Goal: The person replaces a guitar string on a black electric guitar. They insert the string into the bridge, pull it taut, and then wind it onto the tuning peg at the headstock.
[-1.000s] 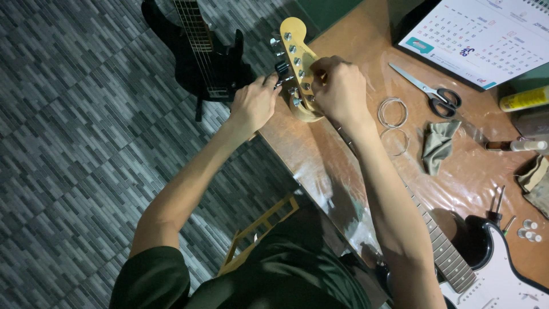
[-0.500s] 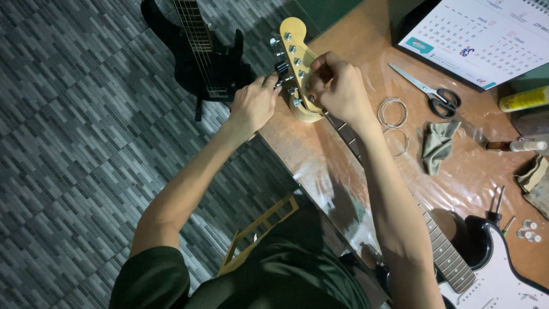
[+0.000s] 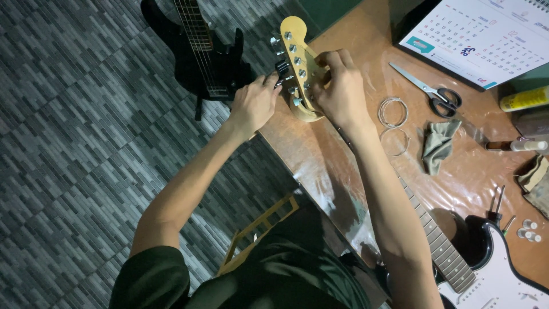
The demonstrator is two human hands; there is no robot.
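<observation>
Head view, left hand [image 3: 253, 104] pinching tuning peg [image 3: 282, 67], right hand [image 3: 342, 88] gripping headstock [image 3: 297, 54]

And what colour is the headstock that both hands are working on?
Pale yellow wood, the headstock with silver tuning pegs; the head view shows it.

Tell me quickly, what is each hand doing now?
Left hand: closed, pinching a tuning peg of the headstock.
Right hand: curled on the headstock; grip unclear.

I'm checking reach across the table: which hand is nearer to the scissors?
The right hand. It rests on the guitar headstock, with the scissors off to its right on the table. The left hand is on the tuning pegs at the headstock's far side, farther from the scissors.
</observation>
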